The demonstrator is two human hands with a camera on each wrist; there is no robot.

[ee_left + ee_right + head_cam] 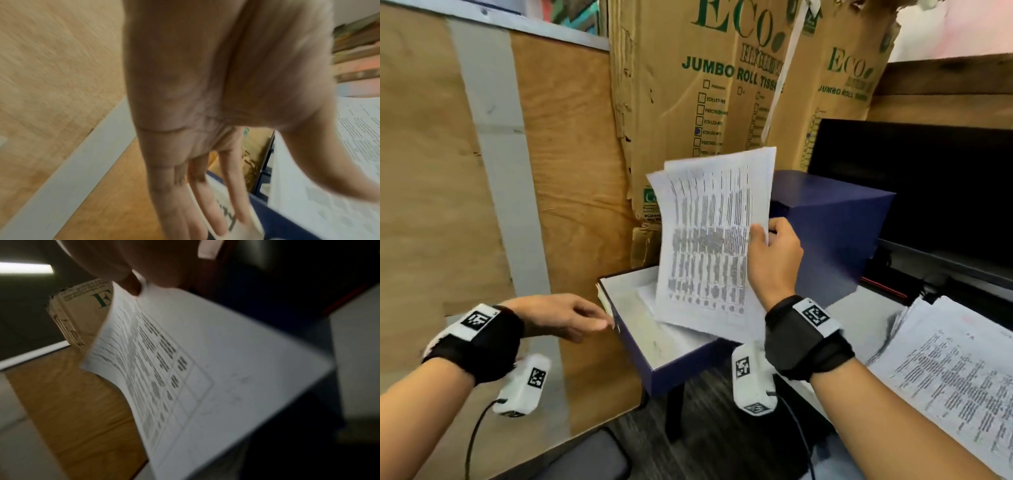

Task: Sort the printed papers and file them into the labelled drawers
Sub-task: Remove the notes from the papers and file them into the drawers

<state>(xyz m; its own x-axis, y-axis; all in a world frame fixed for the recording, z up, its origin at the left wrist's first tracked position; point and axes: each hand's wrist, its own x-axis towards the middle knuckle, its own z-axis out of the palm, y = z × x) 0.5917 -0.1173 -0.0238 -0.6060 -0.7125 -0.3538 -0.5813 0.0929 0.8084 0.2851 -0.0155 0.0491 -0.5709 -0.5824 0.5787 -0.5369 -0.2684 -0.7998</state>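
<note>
A: How far along are we?

B: Midway, we'd judge. The biggest thing left is the stack (955,373) on the table at our right, still thick and unsorted. The drawer (674,368) stands pulled out from the blue cabinet (832,226) in front of us, and it already has paper lying flat in it, so some filing is done.

A: And what we're holding?

B: Our right hand (774,260) pinches the sheets (709,233) by their right edge, thumb in front, and they stand nearly upright over the drawer with the lower edge dipping into it. The right wrist view shows the same sheets (205,369), a printed table on the front one. They aren't yet laid down.

A: The left hand?

B: Our left hand (565,318) grasps nothing. Its fingers (207,209) reach, loosely straight, to the drawer's front corner and seem to touch a white label there; the blur keeps us from reading it.

A: Counts, big to small?

B: Two tissue cartons (709,102) against the wall behind, one cabinet, one drawer open, one stack. In the right hand, at least two sheets, fanned at the top; we cannot tell whether there are more. Other drawers we cannot see.
</note>
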